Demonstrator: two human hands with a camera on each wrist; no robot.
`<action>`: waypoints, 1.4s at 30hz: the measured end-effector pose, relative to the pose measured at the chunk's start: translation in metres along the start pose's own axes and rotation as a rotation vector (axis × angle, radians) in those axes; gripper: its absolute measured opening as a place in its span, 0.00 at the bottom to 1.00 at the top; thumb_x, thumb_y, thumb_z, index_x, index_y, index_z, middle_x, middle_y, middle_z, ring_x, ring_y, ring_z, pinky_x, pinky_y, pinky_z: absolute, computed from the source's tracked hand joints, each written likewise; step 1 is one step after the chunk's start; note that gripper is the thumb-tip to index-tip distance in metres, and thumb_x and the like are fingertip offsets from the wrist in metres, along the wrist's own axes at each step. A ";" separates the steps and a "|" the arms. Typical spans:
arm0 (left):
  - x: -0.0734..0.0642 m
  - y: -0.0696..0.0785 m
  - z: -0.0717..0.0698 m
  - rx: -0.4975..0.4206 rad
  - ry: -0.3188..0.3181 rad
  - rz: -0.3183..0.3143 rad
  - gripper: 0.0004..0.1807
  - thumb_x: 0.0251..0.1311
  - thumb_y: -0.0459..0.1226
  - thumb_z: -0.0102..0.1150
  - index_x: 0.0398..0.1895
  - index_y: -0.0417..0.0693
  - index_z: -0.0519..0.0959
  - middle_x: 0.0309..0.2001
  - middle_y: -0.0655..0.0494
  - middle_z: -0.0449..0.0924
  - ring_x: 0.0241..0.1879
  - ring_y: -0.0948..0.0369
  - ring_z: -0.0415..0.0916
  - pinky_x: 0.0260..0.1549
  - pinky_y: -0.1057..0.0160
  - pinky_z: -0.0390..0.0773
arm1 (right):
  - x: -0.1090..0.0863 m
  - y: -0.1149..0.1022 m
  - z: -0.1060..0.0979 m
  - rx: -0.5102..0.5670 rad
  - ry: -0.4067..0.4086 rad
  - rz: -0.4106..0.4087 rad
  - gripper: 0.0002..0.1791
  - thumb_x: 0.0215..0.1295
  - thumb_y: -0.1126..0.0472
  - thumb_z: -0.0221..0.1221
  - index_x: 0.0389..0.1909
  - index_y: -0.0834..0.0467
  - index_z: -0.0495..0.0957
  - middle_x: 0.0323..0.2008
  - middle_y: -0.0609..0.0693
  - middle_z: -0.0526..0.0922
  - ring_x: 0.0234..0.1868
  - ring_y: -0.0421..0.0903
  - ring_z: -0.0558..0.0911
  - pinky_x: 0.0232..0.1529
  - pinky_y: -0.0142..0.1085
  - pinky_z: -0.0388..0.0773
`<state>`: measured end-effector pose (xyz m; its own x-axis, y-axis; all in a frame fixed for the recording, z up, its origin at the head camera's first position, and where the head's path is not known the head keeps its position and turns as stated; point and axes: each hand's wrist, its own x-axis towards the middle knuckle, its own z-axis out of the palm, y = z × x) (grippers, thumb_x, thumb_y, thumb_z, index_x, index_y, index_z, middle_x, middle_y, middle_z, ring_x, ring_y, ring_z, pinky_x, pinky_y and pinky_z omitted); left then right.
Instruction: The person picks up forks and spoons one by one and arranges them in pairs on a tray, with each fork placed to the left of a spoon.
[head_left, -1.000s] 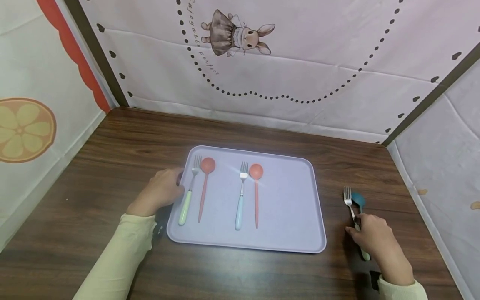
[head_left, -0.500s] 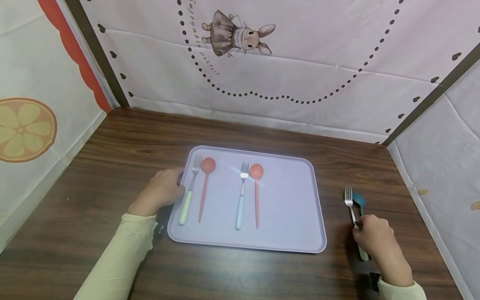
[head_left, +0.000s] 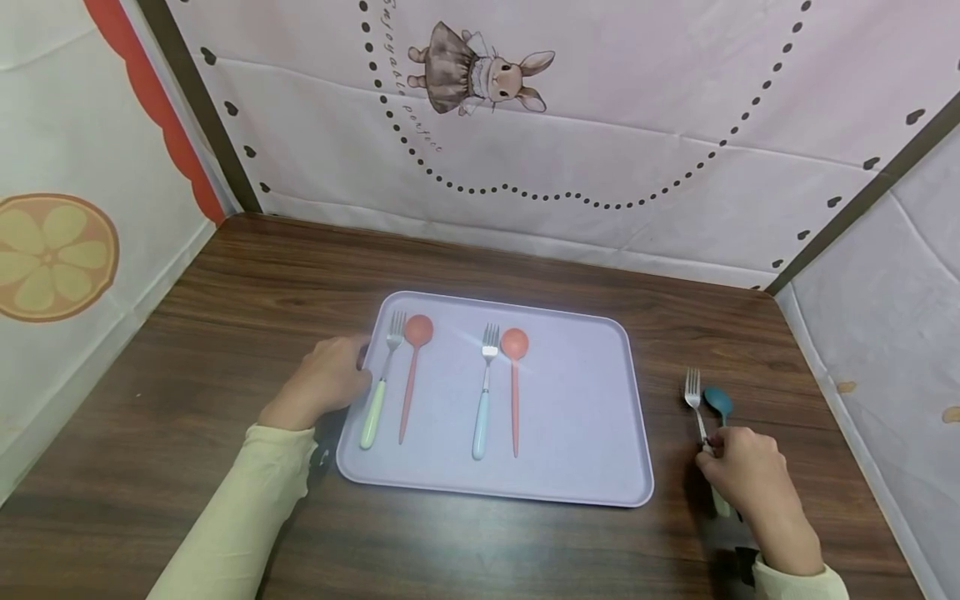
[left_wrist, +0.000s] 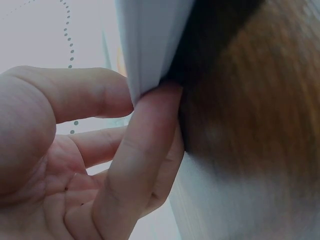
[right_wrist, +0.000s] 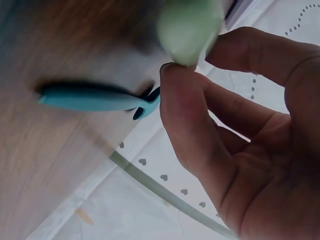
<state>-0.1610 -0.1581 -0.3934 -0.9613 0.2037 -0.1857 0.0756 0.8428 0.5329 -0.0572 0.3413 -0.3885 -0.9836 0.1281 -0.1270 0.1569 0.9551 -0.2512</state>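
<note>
My left hand [head_left: 322,379] pinches the left rim of a pale lilac tray [head_left: 577,400]; in the left wrist view the thumb and fingers grip the tray edge [left_wrist: 152,45]. On the right, my right hand [head_left: 753,479] pinches a fork [head_left: 692,390] with a pale green handle [right_wrist: 187,32] between thumb and index finger. Just beside it a teal spoon [head_left: 718,402] lies on the table, its handle [right_wrist: 85,101] showing in the right wrist view. The fork's tines point away from me, and the hand covers part of both handles.
The tray bears a green-handled fork [head_left: 372,412] and a coral spoon [head_left: 418,332] at its left, a blue-handled fork [head_left: 480,425] and another coral spoon [head_left: 514,343] mid-tray. Printed cloth walls [head_left: 637,92] enclose the wooden table [head_left: 465,550].
The fork in my right hand has shifted slightly left, away from the teal spoon, its handle end swinging left too. My left hand keeps its hold on the tray rim.
</note>
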 end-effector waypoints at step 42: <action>0.004 0.003 0.003 0.004 0.027 0.009 0.22 0.55 0.28 0.51 0.55 0.32 0.76 0.28 0.46 0.72 0.31 0.49 0.73 0.31 0.49 0.77 | 0.010 -0.027 0.004 0.106 0.045 -0.096 0.16 0.51 0.63 0.64 0.40 0.70 0.85 0.27 0.51 0.85 0.29 0.51 0.83 0.32 0.54 0.78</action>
<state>-0.1642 -0.1536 -0.3951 -0.9674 0.1977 -0.1583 0.0854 0.8430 0.5310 -0.0714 0.3153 -0.3870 -0.9971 0.0515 -0.0553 0.0681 0.9303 -0.3605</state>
